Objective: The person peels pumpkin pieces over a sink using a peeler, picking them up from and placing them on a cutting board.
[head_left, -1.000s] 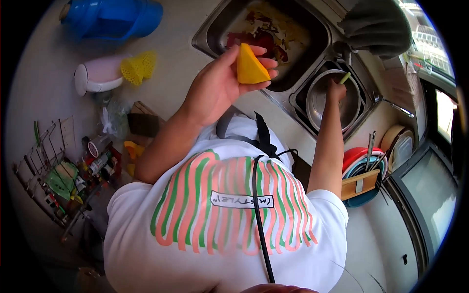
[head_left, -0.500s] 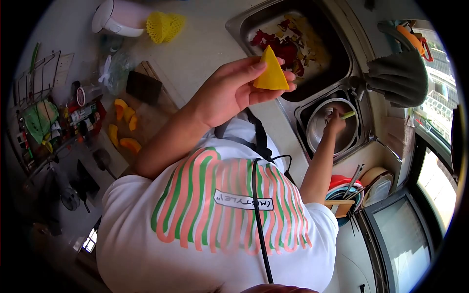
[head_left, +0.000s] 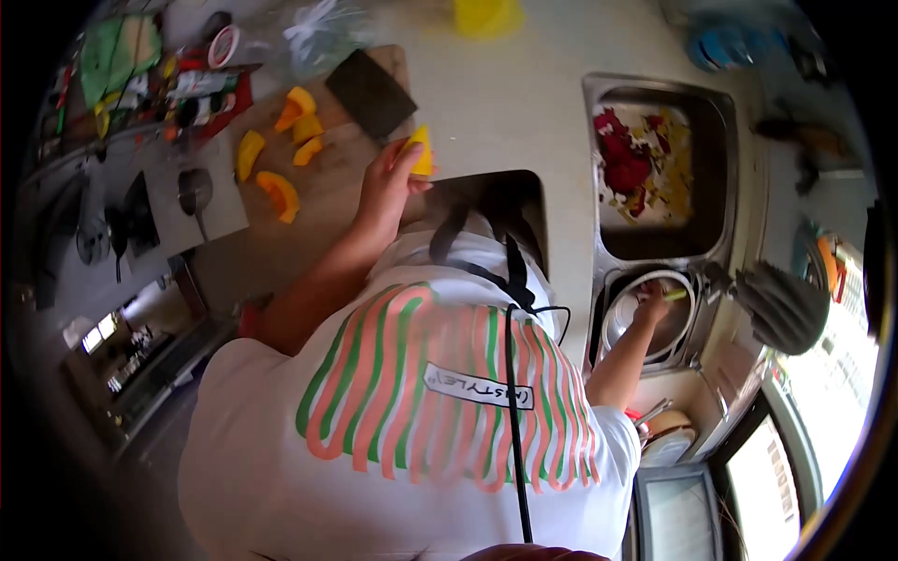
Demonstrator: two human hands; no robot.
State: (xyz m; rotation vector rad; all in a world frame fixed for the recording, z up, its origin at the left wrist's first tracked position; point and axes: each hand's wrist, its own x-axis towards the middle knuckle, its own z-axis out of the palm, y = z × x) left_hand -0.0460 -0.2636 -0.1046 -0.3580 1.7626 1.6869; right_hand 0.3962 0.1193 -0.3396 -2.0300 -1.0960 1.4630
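Observation:
My left hand (head_left: 382, 187) is closed on a yellow pumpkin piece (head_left: 422, 152), held up at the counter's near edge, just right of the cutting board. Down in the smaller sink basin, my right hand (head_left: 649, 305) is closed on a tool with a light-green handle (head_left: 674, 294); its working end is hidden. Around that hand is a round metal pot (head_left: 615, 325). Several orange pumpkin pieces (head_left: 278, 194) lie on and around the wooden cutting board (head_left: 397, 65). A dark, broad rectangular blade (head_left: 370, 93) rests on the board.
Red and yellow peelings (head_left: 625, 168) lie in the larger sink basin (head_left: 591, 168). A grey cloth (head_left: 784, 309) hangs at the right by the window. Bottles and jars (head_left: 201, 93) crowd the far left; a yellow net-like object (head_left: 488, 17) is at the top.
My view has turned left. My left hand has carried the pumpkin piece from beside the large basin toward the cutting board. My right hand stays in the pot.

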